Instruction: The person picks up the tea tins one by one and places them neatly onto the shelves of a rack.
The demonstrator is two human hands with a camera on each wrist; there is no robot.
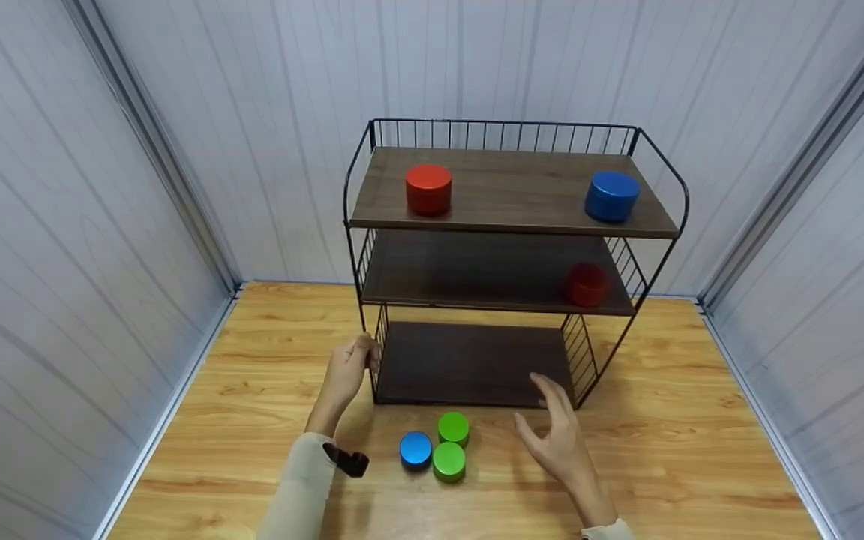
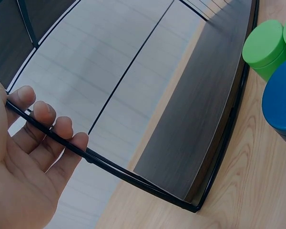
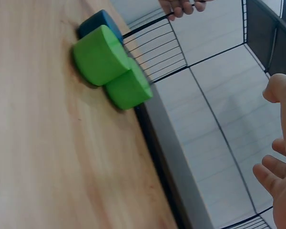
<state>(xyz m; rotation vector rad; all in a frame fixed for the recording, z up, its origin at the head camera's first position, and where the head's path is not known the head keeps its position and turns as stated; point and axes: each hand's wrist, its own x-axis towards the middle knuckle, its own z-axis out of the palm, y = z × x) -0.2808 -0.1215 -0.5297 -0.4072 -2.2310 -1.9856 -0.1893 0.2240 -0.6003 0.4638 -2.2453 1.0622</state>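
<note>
A three-tier rack [image 1: 507, 187] with dark wood boards and a black wire frame stands before me. My left hand [image 1: 349, 366] holds its left front post; the left wrist view shows the fingers [image 2: 63, 128] curled round the black rod. My right hand [image 1: 558, 444] hovers before the bottom tier's right part, fingers spread and holding nothing. On the floor in front, a blue round tin [image 1: 415, 449] stands close beside two green round tins, the rear one [image 1: 453, 428] and the front one [image 1: 449, 460].
On the top tier, a red tin [image 1: 428, 190] sits at the left and another blue tin [image 1: 612, 196] at the right. A dark red tin [image 1: 586, 285] stands on the middle tier's right end. Pale panel walls [image 1: 304, 150] enclose the wood-look floor [image 1: 252, 420] at the back and both sides.
</note>
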